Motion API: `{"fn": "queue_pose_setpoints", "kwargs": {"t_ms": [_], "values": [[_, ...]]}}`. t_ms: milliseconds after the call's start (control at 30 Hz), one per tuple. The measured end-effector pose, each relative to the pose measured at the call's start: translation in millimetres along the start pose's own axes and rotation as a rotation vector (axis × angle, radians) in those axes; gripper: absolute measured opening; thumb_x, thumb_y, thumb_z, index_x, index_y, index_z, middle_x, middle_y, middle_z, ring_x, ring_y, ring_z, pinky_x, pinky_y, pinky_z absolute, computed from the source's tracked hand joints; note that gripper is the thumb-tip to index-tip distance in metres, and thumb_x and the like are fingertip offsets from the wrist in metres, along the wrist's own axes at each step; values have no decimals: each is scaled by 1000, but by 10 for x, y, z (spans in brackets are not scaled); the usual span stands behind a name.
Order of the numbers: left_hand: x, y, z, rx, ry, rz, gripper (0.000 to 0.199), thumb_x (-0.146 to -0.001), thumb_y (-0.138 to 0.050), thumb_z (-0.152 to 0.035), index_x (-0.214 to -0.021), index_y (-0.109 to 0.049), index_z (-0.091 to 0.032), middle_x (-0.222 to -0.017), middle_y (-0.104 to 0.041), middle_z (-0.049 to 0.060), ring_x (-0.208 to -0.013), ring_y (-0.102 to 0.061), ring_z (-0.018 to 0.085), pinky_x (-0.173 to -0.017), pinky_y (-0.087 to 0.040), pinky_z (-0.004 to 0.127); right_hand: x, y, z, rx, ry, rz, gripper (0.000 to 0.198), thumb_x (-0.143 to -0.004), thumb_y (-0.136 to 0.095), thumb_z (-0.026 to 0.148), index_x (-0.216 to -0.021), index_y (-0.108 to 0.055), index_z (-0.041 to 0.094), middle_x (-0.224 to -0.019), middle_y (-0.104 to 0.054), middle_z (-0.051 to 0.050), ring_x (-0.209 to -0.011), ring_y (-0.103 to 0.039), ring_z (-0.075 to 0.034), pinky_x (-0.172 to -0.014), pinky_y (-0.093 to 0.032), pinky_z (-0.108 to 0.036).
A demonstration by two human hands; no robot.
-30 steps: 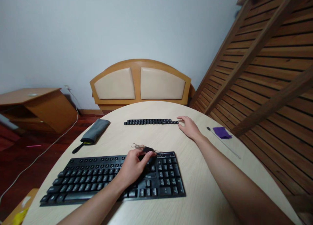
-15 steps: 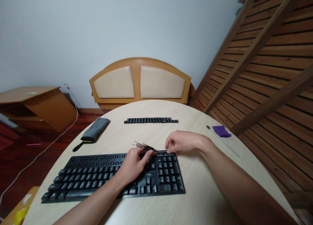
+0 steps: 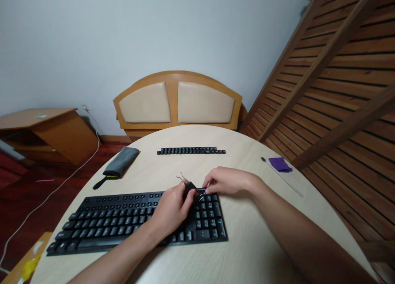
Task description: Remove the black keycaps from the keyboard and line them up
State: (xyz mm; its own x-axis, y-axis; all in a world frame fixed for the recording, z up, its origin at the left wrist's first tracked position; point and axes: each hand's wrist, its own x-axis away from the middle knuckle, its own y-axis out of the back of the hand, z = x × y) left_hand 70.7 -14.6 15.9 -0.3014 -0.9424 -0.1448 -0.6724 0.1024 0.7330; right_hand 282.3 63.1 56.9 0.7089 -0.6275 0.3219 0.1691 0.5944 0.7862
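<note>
A black keyboard [image 3: 101, 232] lies on the round table, its upper rows at left showing bare sockets without keycaps. In my left hand [image 3: 173, 204], the thumb and fingers close around the black handle of a keycap puller [image 3: 190, 187]. Thin wire prongs stick out at its far end, and its near wire end is over the keyboard's upper right part. My right hand [image 3: 222, 181] bends its fingers against the keyboard's upper right corner, the thumb on the edge. The fingertips are partly hidden. Behind the keyboard, loose black keycaps [image 3: 185, 151] stand in rows.
On the pale table [image 3: 247, 234], a grey pouch [image 3: 121, 162] lies at left. At right are a purple cloth [image 3: 279, 165] and a thin brush-like stick [image 3: 282, 177]. A padded wooden headboard [image 3: 178, 97] stands beyond the table; slatted wood [image 3: 339, 91] rises at right.
The keyboard has slid a little to the left, and my right hand has moved left with it. The keycap puller has tilted, its far prongs now higher and further right.
</note>
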Motion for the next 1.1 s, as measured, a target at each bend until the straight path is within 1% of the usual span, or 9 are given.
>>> {"fn": "queue_pose_setpoints", "kwargs": {"t_ms": [100,300,367,500,633,700,867,1000,1100], "values": [[-4,-20,33,27,-25,8,25,-97,-42,-33,-92,-61,-18,-88,-71,8,-82,-66,23,-75,-48,33,-14,-25,-7,17,10,-23,29,-84,-62,32,-105,-75,18,-92,-76,-7,-80,-68,-19,-70,-46,-22],[-41,-58,105,69,-51,5,30,-98,-44,-37,-85,-62,-17,-80,-68,6,-74,-61,20,-71,-47,32,13,-10,34,61,23,-36,29,-84,-61,32,-106,-75,19,-91,-76,-7,-79,-67,-19,-69,-45,-22],[-47,-60,111,69,-94,17,29,-97,-46,-36,-84,-63,-17,-80,-67,6,-76,-60,20,-71,-47,32,26,0,62,83,29,-49,28,-84,-61,31,-106,-75,19,-92,-76,-7,-80,-67,-19,-69,-45,-22],[-30,-60,101,56,-178,34,27,-97,-48,-36,-89,-66,-18,-84,-67,7,-82,-60,21,-76,-48,34,48,2,129,121,19,-72,25,-84,-62,29,-102,-75,20,-91,-75,-7,-81,-67,-20,-70,-44,-23],[5,-64,104,33,-238,37,25,-97,-49,-36,-87,-66,-19,-84,-67,6,-82,-60,20,-76,-48,34,88,-7,202,170,21,-133,20,-82,-61,23,-97,-74,21,-93,-74,-7,-83,-66,-20,-70,-43,-24],[10,-66,111,36,-222,22,24,-96,-50,-35,-86,-65,-19,-82,-66,6,-80,-60,20,-74,-47,33,115,-3,238,186,29,-145,19,-82,-61,22,-96,-74,21,-94,-74,-7,-85,-65,-21,-70,-42,-25],[-11,-63,104,116,-116,11,24,-95,-52,-34,-80,-63,-17,-77,-67,4,-72,-59,18,-70,-45,31,146,7,303,182,53,-161,20,-80,-63,24,-98,-73,22,-98,-73,-6,-91,-65,-22,-75,-42,-26],[-34,-56,81,170,-86,12,26,-96,-50,-33,-79,-62,-17,-75,-66,3,-70,-58,17,-67,-43,28,115,-29,302,180,67,-93,17,-77,-66,24,-93,-73,22,-92,-74,-4,-84,-65,-20,-69,-40,-25],[-44,-45,69,195,-88,25,26,-96,-49,-33,-81,-62,-16,-76,-66,3,-71,-58,17,-68,-43,27,90,-51,308,171,56,-73,14,-77,-68,26,-89,-73,21,-87,-74,-3,-78,-65,-18,-64,-38,-24]]}}
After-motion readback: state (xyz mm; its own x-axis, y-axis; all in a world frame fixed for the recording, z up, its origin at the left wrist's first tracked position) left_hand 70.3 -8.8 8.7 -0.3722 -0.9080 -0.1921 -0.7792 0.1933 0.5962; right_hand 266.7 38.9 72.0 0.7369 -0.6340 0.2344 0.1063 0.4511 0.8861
